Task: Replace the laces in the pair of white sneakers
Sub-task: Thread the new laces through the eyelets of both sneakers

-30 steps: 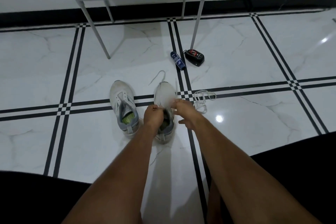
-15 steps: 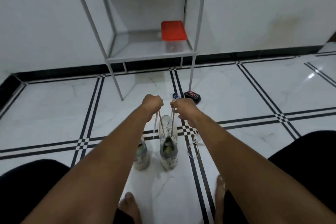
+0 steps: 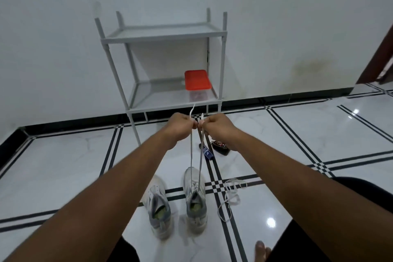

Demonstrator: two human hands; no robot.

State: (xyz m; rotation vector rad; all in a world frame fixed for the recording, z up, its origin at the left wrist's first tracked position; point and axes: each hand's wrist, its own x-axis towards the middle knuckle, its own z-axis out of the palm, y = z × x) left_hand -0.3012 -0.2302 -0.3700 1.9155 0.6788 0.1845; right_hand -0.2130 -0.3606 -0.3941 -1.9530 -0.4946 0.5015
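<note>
Nearest me, my bare toes sit on the floor at the lower right, with dark-clothed legs at both bottom corners. Just beyond stand the two sneakers, heels toward me. The left sneaker shows no lace that I can make out, so I judge it not yet done. The right sneaker has a lace through its lowest eyelets only, both strands running up taut to my hands; the upper eyelets look unthreaded. A loose lace lies coiled on the tiles just to the right of that shoe.

My left hand is clenched round one strand and my right hand round the other, fists nearly touching, the tips poking out above. I judge I am evening the two ends.

Further off, a small blue item and a black-and-red object lie under my right wrist, well clear of the shoes. Beyond them the grey rack holds a red-lidded box against the wall. Open tile lies on both sides.
</note>
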